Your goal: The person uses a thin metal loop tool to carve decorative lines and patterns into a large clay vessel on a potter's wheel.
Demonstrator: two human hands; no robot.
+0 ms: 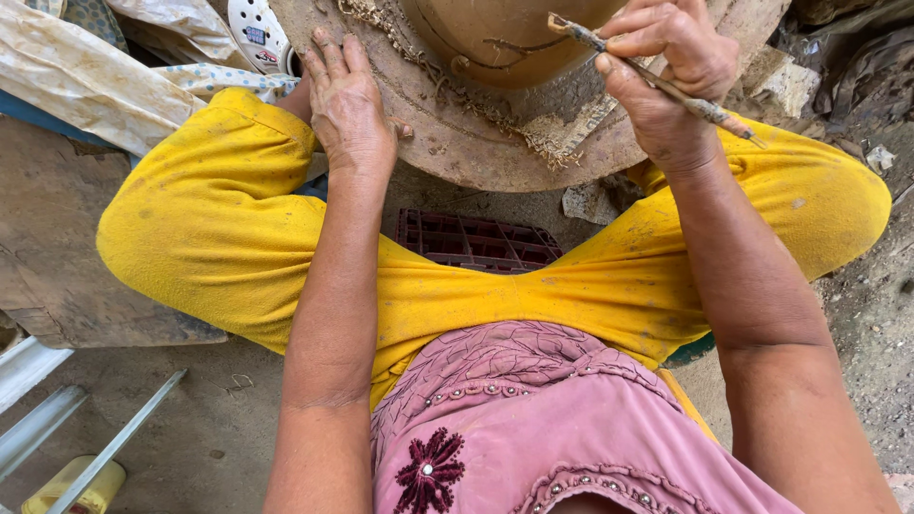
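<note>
I sit with knees apart in yellow trousers before a round clay-smeared wheel [476,143]. A brown clay pot [495,38] stands on it at the top of the view, with clay shavings scattered around its base. My left hand [347,105] lies flat, fingers together, on the wheel's left rim. My right hand [666,67] grips a thin clay-coated stick tool [657,81], its tip held against the pot's side.
A dark red plastic crate [476,240] sits under the wheel between my knees. Crumpled plastic sheeting [86,76] and a white sandal [255,33] lie upper left. Metal rods [105,447] and a yellow container [81,490] are lower left. Stones lie upper right.
</note>
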